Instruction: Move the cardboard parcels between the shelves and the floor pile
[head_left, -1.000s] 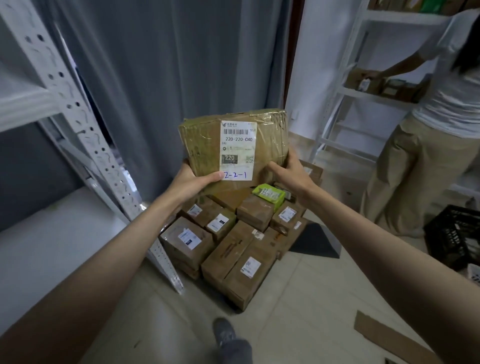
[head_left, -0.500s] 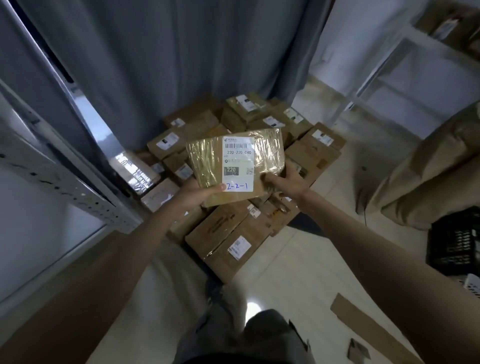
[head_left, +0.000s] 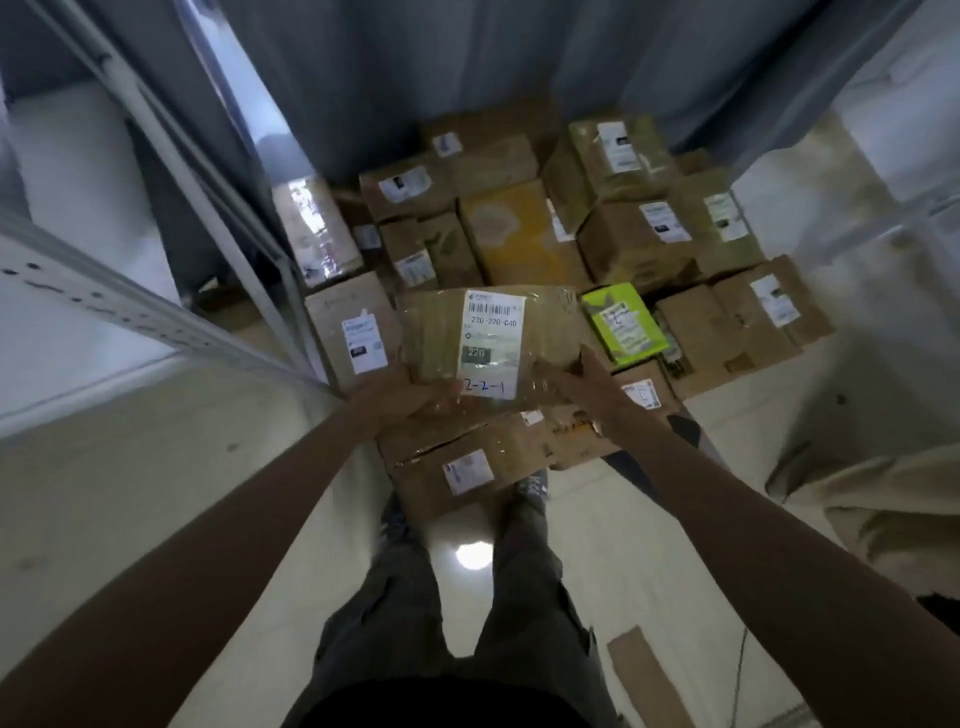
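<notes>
I am holding a taped parcel in both hands over the floor pile, label up (the handwritten mark on it reads 2-2-1). My left hand is gripping its near left corner, with the fingers curled under and the thumb on the tape. My right hand is clasping the near right edge, thumb on top. I cannot tell whether the parcel is resting on the boxes beneath or hanging just above them; the blur is hiding that gap.

I am judging this as the setting-down step, so the risks are about the landing. The tape wrap is looking glossy, and I am holding only the near edge, so the far end could dip and slide out of my grip if I am loosening too soon. The pile is looking uneven, with boxes lying at different heights and angles, so a parcel laid across a ridge may be rocking and sliding toward the green packet just beside it on the right. The shelf post is standing close on my left, and my elbow could be knocking it as I am bending. My feet are almost touching the nearest box, so leaning further is risking a stumble into the stack.
</notes>
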